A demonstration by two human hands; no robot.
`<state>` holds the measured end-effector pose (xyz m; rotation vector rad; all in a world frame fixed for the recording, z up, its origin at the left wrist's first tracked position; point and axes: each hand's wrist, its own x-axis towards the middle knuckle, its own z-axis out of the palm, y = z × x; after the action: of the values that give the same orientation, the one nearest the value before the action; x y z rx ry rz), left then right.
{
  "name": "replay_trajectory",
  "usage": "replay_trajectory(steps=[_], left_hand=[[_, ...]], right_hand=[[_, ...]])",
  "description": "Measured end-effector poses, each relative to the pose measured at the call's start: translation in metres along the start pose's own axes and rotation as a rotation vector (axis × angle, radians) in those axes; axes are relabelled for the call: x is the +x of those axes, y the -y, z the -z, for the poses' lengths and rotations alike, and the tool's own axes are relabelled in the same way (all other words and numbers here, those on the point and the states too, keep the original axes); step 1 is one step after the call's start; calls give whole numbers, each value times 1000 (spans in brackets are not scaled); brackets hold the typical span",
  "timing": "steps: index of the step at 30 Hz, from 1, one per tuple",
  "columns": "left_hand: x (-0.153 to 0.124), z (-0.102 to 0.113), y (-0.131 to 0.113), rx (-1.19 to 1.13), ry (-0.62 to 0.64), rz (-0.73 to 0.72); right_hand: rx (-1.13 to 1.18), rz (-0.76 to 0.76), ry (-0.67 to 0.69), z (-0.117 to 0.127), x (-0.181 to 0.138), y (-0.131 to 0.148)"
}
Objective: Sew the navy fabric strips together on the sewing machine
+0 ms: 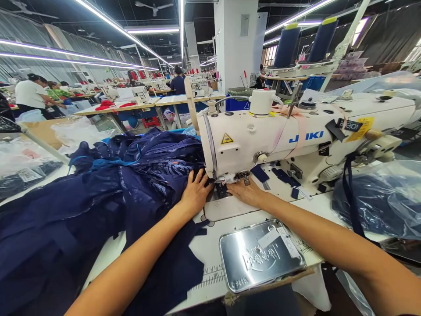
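Observation:
My left hand [196,192] lies flat, fingers stretched, on dark navy fabric [98,206] just left of the needle area of a white sewing machine [296,136]. My right hand [246,192] rests on the machine bed right of the presser foot [226,179], fingers extended toward the needle and pressed low; what is under them is hard to see. The navy fabric spreads in a large heap over the left side of the table.
A shiny metal tray [259,254] lies on the table edge between my forearms. Small navy cut pieces [283,177] sit on the bed behind my right hand. A plastic bag of navy cloth [378,197] lies right. Two thread cones [304,39] stand above. Other workers sit far left.

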<state>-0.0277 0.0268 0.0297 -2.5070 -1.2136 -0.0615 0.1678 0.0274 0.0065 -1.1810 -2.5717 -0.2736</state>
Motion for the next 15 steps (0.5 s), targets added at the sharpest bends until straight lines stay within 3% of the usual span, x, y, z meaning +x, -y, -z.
replay_trajectory(steps=[15], left_hand=[[7, -3, 3, -33, 80, 12]], right_hand=[[-129, -120, 27, -3, 1, 13]])
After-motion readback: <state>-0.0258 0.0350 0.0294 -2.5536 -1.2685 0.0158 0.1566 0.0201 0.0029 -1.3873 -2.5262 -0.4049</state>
